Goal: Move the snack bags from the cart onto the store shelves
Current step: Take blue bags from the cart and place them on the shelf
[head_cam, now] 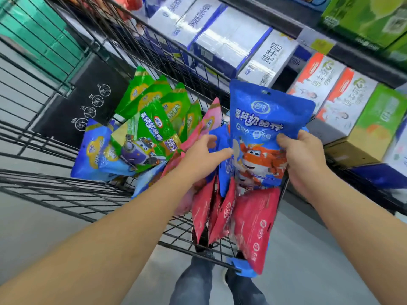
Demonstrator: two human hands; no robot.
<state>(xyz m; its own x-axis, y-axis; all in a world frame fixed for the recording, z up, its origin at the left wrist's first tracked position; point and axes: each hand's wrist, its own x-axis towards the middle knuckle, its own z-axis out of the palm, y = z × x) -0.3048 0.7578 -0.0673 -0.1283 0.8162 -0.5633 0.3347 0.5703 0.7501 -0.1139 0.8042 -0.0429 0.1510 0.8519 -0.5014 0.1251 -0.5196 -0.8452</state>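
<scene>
A black wire cart holds several snack bags: green ones at the back, blue ones at the left, pink ones in the middle, and red ones at the near end. My right hand grips the right edge of an upright blue snack bag with an orange cartoon plane, held above the cart. My left hand reaches toward that bag's left edge, fingers apart, its fingertips at the bag. I cannot tell whether they grip it.
Store shelves run along the right, stacked with white-blue milk cartons, orange-white boxes and green boxes. A black child-seat panel stands at the cart's far end. My legs and shoes are on the grey floor below.
</scene>
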